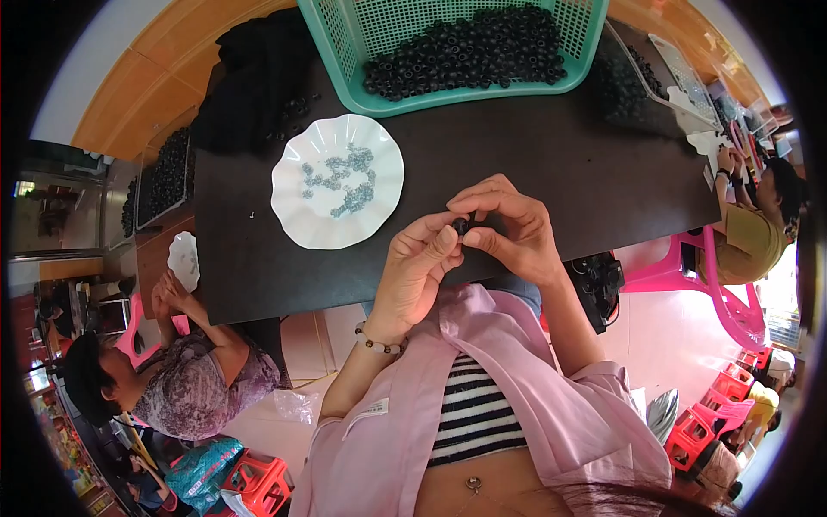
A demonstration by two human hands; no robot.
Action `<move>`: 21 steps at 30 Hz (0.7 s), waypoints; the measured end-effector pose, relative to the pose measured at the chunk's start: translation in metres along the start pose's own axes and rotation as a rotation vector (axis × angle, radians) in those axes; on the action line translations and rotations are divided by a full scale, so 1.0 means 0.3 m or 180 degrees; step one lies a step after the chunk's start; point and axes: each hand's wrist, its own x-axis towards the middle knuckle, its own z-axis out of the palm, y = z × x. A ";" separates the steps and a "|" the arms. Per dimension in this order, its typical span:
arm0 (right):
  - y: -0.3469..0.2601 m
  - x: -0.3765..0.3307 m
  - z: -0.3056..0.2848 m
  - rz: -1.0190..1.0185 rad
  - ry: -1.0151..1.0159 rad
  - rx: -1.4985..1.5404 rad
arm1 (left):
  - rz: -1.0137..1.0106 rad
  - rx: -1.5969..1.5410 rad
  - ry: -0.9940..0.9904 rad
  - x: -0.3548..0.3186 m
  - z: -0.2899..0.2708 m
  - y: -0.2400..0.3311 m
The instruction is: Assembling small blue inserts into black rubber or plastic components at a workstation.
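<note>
Between my fingertips, just past the near edge of the dark table, is a small round black piece, like a short ring or cap. My left hand pinches it from the left. From the right, the thumb and fingers of my right hand close on the same piece. Fingers cover most of it, so I cannot make out any smaller part there. To the left of my hands, a white scalloped plate carries small clear bluish pieces in loose clusters.
A green plastic basket at the far edge holds many similar black pieces. Black cloth lies far left, with loose black pieces beside it. A clear bin stands far right. People sit at left and right.
</note>
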 end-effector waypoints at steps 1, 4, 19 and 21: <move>-0.001 0.000 0.002 -0.0053 0.0059 0.0038 | -0.0003 0.0011 0.0010 -0.001 0.000 -0.001; 0.007 0.002 -0.002 -0.0197 -0.0009 -0.0015 | 0.0004 0.0021 0.0024 -0.002 -0.009 -0.005; 0.043 -0.027 0.021 0.0212 0.0089 0.0837 | -0.0091 -0.0051 -0.0104 -0.009 -0.027 -0.012; 0.014 -0.012 0.012 -0.0030 -0.0003 0.0178 | -0.0068 0.0009 -0.0105 -0.010 -0.043 -0.022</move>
